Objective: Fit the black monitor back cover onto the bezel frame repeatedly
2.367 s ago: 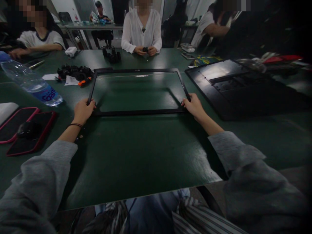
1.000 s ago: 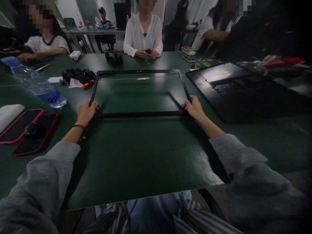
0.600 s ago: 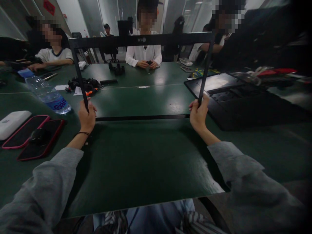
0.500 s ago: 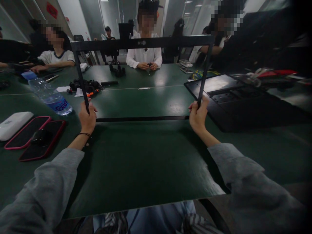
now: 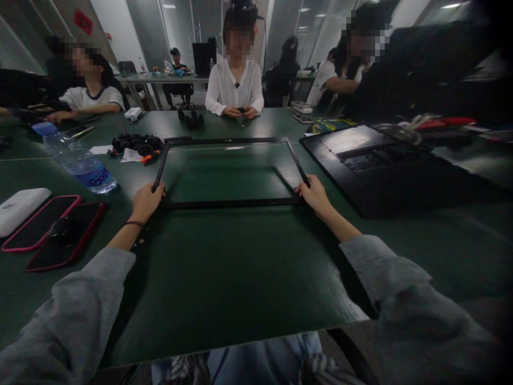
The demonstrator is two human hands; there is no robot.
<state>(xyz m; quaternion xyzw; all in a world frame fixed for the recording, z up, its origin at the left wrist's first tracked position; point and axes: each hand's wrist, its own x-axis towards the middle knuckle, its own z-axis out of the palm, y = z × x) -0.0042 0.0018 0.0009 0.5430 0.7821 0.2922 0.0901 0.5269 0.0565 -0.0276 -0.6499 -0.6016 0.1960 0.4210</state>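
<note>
Left hand (image 5: 147, 202) and right hand (image 5: 316, 195) are gripping a black rectangular frame (image 5: 236, 203) by its short sides, fingers closing around the bars, as I am following the scene from a distance through the head camera. Running across the centre of the picture, the frame is now tilting low over the green table (image 5: 240, 278); half a second ago it was standing nearly upright, its far bar crossing the people at upper centre. That change is leaving its opening facing tabletop instead of the room, and neither hand is letting go, so I am judging the handling to be continuing. I am not managing to tell whether the near bar is touching the table or hanging just above it.

At the right of the picture, a dark panel (image 5: 401, 184) is lying near the right hand but apart from it. At left, a water bottle (image 5: 78, 160) is occupying the space beyond the left hand, with a pink-edged slab (image 5: 36, 224) lying below it. At upper centre, a co-worker in a white blouse (image 5: 235, 88) is holding a small dark object (image 5: 241, 110).
</note>
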